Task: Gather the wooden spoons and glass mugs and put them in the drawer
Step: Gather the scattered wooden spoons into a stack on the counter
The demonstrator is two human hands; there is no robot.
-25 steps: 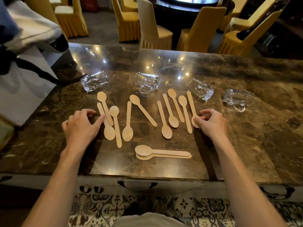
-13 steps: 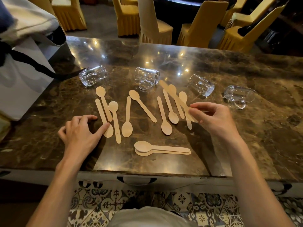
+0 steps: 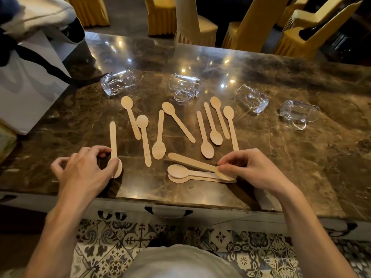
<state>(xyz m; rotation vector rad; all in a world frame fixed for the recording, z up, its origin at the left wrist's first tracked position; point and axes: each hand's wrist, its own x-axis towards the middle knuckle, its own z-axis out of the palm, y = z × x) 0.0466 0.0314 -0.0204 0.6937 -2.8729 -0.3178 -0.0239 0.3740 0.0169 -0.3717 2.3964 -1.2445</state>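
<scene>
Several wooden spoons (image 3: 206, 133) lie spread over the dark marble table (image 3: 301, 157). Behind them several glass mugs lie on their sides: one at the left (image 3: 118, 82), one in the middle (image 3: 184, 85), more to the right (image 3: 251, 98). My right hand (image 3: 253, 169) pinches the bowl end of one spoon (image 3: 192, 162), which lies across a stack of two spoons (image 3: 186, 174) near the front edge. My left hand (image 3: 84, 169) grips the bowl of another spoon (image 3: 113, 141), its handle pointing away from me. A drawer handle (image 3: 168, 212) shows under the table's front edge.
A white bag with a black strap (image 3: 30, 77) stands on the table's left end, close to the left mug. Yellow-covered chairs (image 3: 251, 23) stand beyond the far edge. Patterned floor tiles (image 3: 140, 237) show below the drawer front.
My right hand carried a spoon from the right of the row down onto the stacked pair. My left hand took hold of the leftmost spoon and drew it left, away from the others.
</scene>
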